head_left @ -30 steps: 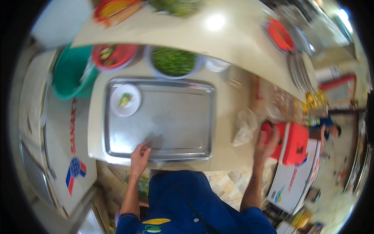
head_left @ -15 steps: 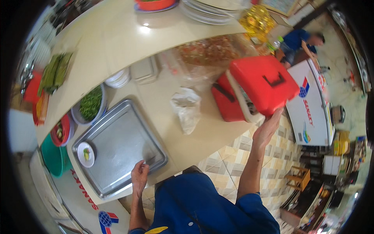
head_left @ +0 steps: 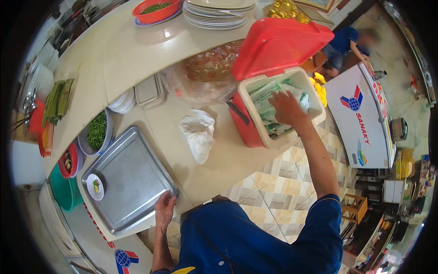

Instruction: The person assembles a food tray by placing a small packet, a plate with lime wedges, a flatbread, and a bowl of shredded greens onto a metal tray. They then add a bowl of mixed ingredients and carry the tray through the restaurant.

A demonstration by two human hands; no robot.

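A red cooler box (head_left: 242,123) with a cream rim stands on the counter at the right, its red lid (head_left: 280,45) tipped up and back. Inside lie white and green plastic packets (head_left: 264,93). My right hand (head_left: 286,107) reaches down into the box, fingers stretched over the packets; no packet is lifted. At the near right corner of a metal tray (head_left: 130,176), my left hand (head_left: 164,208) has its fingers curled together; what they hold, if anything, is hidden. On the tray's left side rests a small white dish (head_left: 95,187) with a bit of green and yellow food.
A crumpled white plastic bag (head_left: 198,134) lies between tray and cooler. Behind are a clear bag of reddish food (head_left: 210,66), white trays (head_left: 148,91) and a bowl of chopped greens (head_left: 96,132). Plates (head_left: 216,18) stack on the raised shelf. A person (head_left: 345,48) sits beyond a white chest freezer (head_left: 360,118).
The cooler's lid has swung from nearly closed to fully up. My right hand has moved from the lid's edge into the box. My left hand stays by the tray's corner.
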